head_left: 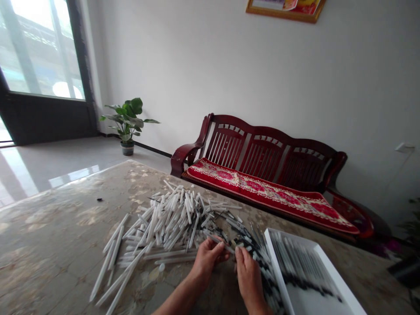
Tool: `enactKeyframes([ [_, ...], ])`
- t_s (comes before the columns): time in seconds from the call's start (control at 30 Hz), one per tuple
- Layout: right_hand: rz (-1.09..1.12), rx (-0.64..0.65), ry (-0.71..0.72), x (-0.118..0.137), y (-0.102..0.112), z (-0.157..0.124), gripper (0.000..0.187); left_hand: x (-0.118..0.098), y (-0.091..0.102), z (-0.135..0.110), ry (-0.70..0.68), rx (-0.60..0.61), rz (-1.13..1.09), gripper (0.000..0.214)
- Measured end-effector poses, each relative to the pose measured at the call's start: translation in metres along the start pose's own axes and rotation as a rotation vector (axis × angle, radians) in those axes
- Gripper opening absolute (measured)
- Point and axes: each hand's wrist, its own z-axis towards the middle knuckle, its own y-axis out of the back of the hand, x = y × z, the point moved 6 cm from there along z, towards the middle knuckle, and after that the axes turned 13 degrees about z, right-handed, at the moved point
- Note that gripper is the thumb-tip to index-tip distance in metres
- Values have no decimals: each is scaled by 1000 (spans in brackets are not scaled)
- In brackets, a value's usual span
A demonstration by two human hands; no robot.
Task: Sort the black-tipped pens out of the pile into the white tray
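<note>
A heap of white pen barrels (167, 223) lies on the marble-patterned table (55, 236), with thin dark refills (244, 238) mixed in at its right side. My left hand (207, 257) is closed in a pinch on a white pen piece at the near edge of the heap. My right hand (247, 269) is closed too, its fingertips meeting the other end of that piece. Both hands sit just left of a white tray (331, 273).
The white tray at the lower right holds rows of finished pens. Beyond the table stand a dark red wooden bench (262, 170) with a red patterned cushion, a potted plant (126, 122) and a glass door (39, 70). A small dark cap (99, 200) lies on the table.
</note>
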Motion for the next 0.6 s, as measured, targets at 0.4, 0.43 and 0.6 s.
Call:
enactKeyframes([
  [0.4, 149, 38, -149, -6, -4, -6, 51, -1, 0, -1, 2, -20, 19, 43],
  [0.43, 159, 22, -134, -7, -3, -6, 50, -1, 0, -1, 1, -27, 21, 43],
  [0.6, 171, 6, -122, -11, -6, -4, 49, -3, -1, -3, 10, -18, 24, 43],
])
